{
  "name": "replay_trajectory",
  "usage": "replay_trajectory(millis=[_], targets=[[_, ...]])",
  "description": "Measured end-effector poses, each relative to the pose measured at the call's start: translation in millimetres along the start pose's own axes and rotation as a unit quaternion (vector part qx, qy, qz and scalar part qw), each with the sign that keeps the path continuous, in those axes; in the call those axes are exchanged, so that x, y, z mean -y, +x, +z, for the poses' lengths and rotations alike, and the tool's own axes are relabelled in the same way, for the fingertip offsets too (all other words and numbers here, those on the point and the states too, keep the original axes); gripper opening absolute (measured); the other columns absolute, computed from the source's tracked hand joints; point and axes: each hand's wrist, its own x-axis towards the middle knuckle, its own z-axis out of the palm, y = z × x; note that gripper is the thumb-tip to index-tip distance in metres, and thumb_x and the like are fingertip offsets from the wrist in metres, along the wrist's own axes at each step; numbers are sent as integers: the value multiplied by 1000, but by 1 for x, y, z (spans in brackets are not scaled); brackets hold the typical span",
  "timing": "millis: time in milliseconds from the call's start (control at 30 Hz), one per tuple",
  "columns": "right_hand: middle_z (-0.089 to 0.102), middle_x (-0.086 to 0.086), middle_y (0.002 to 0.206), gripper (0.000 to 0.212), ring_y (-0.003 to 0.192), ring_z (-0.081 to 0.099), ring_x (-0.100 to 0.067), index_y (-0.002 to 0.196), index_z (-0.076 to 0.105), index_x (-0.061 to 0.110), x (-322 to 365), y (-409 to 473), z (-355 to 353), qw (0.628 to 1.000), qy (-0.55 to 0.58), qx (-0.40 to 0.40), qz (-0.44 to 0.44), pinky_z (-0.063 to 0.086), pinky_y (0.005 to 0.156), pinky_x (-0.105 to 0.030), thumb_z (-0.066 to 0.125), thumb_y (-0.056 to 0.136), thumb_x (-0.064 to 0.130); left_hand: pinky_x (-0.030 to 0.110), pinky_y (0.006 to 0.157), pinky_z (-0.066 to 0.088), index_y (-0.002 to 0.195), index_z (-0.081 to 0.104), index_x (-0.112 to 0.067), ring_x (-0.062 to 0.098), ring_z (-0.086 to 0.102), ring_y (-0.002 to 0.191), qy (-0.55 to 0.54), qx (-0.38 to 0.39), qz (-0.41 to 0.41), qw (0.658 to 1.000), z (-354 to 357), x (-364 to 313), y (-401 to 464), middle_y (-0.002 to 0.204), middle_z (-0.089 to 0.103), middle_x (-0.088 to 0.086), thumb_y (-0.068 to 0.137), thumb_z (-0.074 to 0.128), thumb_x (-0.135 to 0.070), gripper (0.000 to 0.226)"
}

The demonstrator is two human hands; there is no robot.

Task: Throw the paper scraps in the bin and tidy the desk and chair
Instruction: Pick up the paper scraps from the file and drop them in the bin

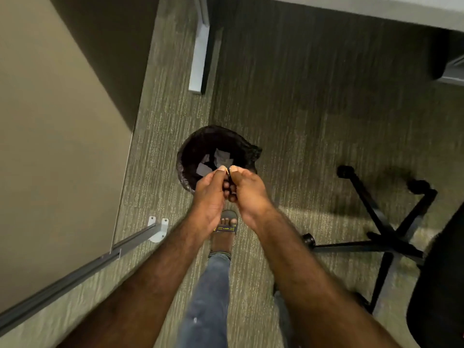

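Both hands, left (209, 194) and right (247, 190), hold their grip pinched together over the bin (200, 156), possibly on a last sliver; scraps (221, 158) already lie inside; worktop (376, 8) and chair (386, 237) remain untidied.

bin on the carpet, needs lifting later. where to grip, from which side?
Grip the bin by its round rim, from above on the left side, fingers hooked over the edge. The mouth faces straight up and that arc is open. The near rim sits under the left hand and right hand, and the liner knot bunches at the right. Paper scraps lie loose inside, so keep it level.
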Motion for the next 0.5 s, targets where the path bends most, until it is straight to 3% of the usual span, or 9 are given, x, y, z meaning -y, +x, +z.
replay_trajectory(millis=[167,300,400,500], targets=[[49,-2,68,21,57,44,-12,97,59,8,-15,31,27,999,-39,-31,15,39,41,-18,43,111,5,23,49,47,80,65,-15,13,54,58,74,-78,17,994,-18,8,33,67,59,2,106,53,-22,29],[50,1,70,35,58,47,-9,79,51,18,-22,51,41,995,-81,-59,24,40,42,-14,45,112,10,30,62,52,74,63,-21,18,62,64,185,-107,48,976,-38,12,60,70,67,4,105,54,-23,33],[51,1,73,27,61,45,-9,86,56,13,-26,63,46,992,-100,-70,22,38,45,-13,47,112,10,19,54,48,73,61,-26,4,60,59,243,-140,78,957,-49,12,73,66,66,-8,104,56,-24,32],[53,-2,79,13,63,43,-8,106,59,9,-25,69,44,993,-92,-75,27,37,52,-17,49,112,14,21,59,44,85,66,-22,8,61,67,287,-163,84,940,-57,13,80,74,67,-6,103,57,-27,21]])
